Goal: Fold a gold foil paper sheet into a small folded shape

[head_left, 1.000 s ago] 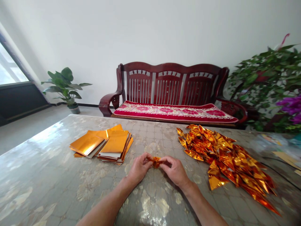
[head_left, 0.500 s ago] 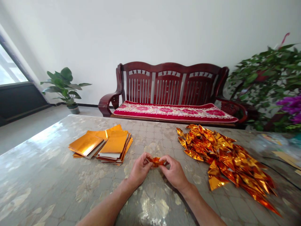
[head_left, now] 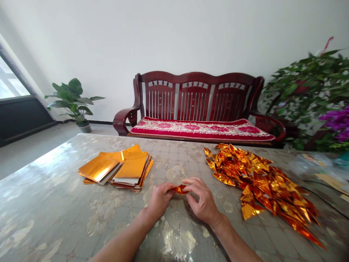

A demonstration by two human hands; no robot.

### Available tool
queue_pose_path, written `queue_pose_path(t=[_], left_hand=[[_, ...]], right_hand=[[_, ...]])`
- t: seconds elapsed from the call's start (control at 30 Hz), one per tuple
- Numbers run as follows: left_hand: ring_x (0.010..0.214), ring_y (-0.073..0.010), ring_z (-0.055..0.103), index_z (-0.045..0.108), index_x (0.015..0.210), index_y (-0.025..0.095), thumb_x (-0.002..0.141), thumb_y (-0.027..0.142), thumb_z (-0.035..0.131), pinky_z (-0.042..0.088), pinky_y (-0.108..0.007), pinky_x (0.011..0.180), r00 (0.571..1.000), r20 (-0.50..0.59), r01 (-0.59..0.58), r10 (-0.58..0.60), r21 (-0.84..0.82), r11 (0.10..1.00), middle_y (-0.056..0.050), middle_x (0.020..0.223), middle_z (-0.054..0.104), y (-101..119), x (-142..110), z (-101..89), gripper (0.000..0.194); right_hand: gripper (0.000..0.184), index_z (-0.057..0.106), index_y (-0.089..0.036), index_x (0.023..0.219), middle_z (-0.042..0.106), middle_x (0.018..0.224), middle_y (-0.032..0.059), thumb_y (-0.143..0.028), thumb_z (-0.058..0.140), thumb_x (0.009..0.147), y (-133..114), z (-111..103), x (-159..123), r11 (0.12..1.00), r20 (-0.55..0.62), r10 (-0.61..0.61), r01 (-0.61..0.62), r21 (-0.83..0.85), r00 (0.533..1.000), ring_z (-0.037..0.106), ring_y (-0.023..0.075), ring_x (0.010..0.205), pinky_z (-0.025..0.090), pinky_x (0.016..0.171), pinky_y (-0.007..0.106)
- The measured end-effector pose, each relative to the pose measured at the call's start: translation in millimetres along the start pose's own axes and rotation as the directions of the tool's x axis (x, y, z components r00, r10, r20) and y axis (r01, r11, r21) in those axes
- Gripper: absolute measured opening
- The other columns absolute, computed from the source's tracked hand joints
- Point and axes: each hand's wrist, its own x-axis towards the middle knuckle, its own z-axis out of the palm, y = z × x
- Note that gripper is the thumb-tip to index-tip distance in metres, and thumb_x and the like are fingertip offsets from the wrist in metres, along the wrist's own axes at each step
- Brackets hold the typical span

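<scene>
A small folded piece of gold foil paper (head_left: 179, 189) is in front of me, just above the table or touching it; I cannot tell which. Its left end is pinched by my left hand (head_left: 160, 199), thumb against fingers. My right hand (head_left: 201, 199) is at the other end, fingertips against the foil and thumb held apart below. Left of my hands lie stacks of flat gold foil paper sheets (head_left: 132, 165), loosely fanned. To the right is a heap of folded gold foil pieces (head_left: 261, 185), pointed and shiny.
The table (head_left: 109, 222) has a glossy, flower-patterned cover. Past its far edge stands a dark red wooden bench (head_left: 191, 98) with a red floral cushion. Clear plastic bags (head_left: 311, 163) and a black cable (head_left: 324, 200) lie at right. Potted plants (head_left: 72, 100) flank the bench.
My right hand has loosened from its pinch, its fingers lifting and its thumb parting from them. The foil piece has tilted slightly, still in my left hand.
</scene>
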Motion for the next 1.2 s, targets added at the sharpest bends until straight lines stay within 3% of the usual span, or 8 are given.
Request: queue_pose_path(t=[0.17,0.4,1.03,1.2], left_hand=[[0.077,-0.0121,0.067,0.07,0.093,0.023,0.088,0.008,0.049,0.05,-0.019,0.071,0.988,-0.018,-0.15,0.154,0.134,0.979,0.0,0.084,0.073,1.5,-4.1,-4.9,0.027],[0.077,-0.0144,0.066,0.067,0.097,0.021,0.094,0.017,0.053,0.049,-0.022,0.072,0.94,-0.011,-0.317,0.341,0.335,0.887,-0.003,0.088,0.073,6.4,-7.5,-7.1,0.015],[0.072,-0.0154,0.066,0.066,0.09,0.019,0.092,0.014,0.051,0.046,-0.024,0.066,0.91,0.002,-0.376,0.414,0.419,0.826,-0.002,0.078,0.071,12.6,-8.1,-2.8,0.016],[0.066,-0.0138,0.063,0.063,0.083,0.02,0.089,0.011,0.051,0.042,-0.024,0.063,0.928,-0.021,-0.327,0.371,0.431,0.841,0.001,0.074,0.069,12.2,-7.4,-1.6,0.017]], right_hand=[[0.012,0.07,-0.024,0.082,0.069,0.108,0.0089,-0.019,0.06,0.085,-5.9,4.9,-0.7,0.989,-0.121,0.102,-0.114,-0.097,0.987,0.059,0.0251,0.107,0.048,0.095,0.044],[0.006,0.072,-0.028,0.077,0.07,0.11,0.0073,-0.022,0.071,0.079,-12.2,15.0,-2.5,0.963,-0.203,0.171,-0.207,-0.172,0.964,0.057,0.0269,0.107,0.049,0.092,0.045],[0.018,0.066,-0.026,0.063,0.07,0.111,0.0045,-0.011,0.066,0.073,-17.1,29.7,-2.8,0.923,-0.24,0.346,-0.375,-0.088,0.907,0.053,0.0259,0.108,0.046,0.094,0.043],[0.016,0.063,-0.024,0.063,0.07,0.11,0.0036,-0.012,0.065,0.074,-17.1,28.4,-1.6,0.923,-0.224,0.342,-0.371,-0.103,0.913,0.053,0.0242,0.109,0.044,0.096,0.04]])
